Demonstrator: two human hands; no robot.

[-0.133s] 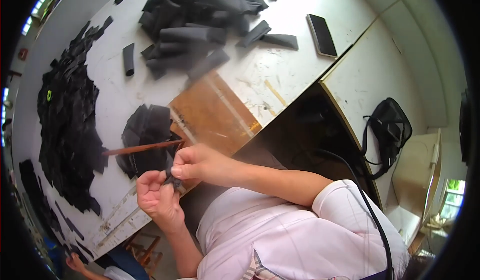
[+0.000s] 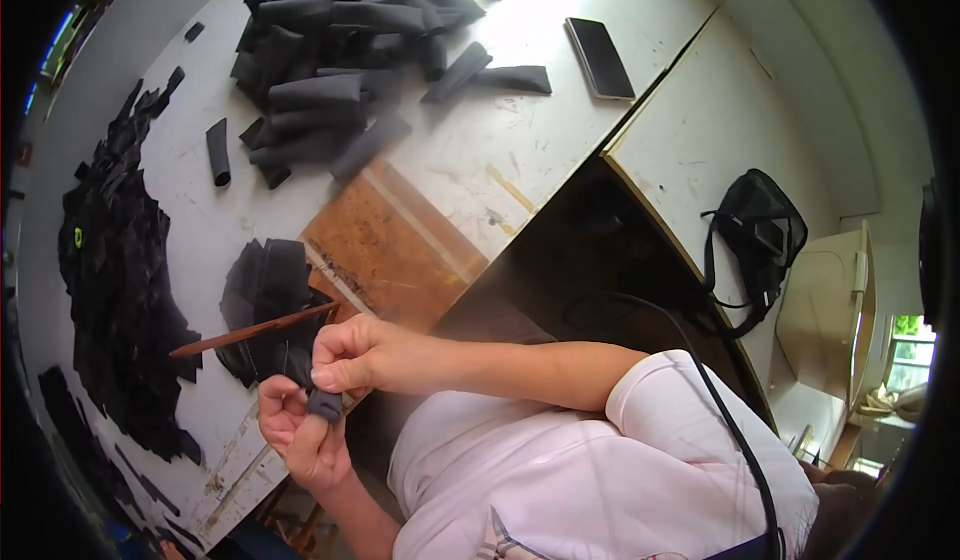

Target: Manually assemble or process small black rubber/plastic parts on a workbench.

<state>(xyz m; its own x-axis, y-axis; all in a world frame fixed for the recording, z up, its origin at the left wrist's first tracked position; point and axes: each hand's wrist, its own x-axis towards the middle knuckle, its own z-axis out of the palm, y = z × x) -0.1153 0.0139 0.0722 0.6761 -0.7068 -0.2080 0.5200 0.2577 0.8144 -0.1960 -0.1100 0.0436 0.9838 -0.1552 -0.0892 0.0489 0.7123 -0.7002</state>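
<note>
Between my two hands is a small dark grey fabric tube (image 2: 326,406), with one open end showing. My right hand (image 2: 362,356) pinches its upper part between thumb and fingers. The fingers of my left hand (image 2: 310,440) are curled around its lower end, a fingertip at the opening. A reddish-brown tapered stick (image 2: 250,329) points leftward from beside my right hand; whether that hand grips it is hidden. Under the stick, on the table, sits a stack of flat black fabric pieces (image 2: 262,285).
Dark grey fabric tubes (image 2: 320,100) are heaped at the back. A large pile of black pieces (image 2: 115,280) covers the left side. A brown board (image 2: 390,250) lies beyond my hands. A phone (image 2: 600,58) and a black mesh bag (image 2: 755,235) are to the right.
The whole view has shifted, so the table's things appear further left. My hands have turned the fabric tube, and its open end now shows. The stick tilts more steeply, its tip lower.
</note>
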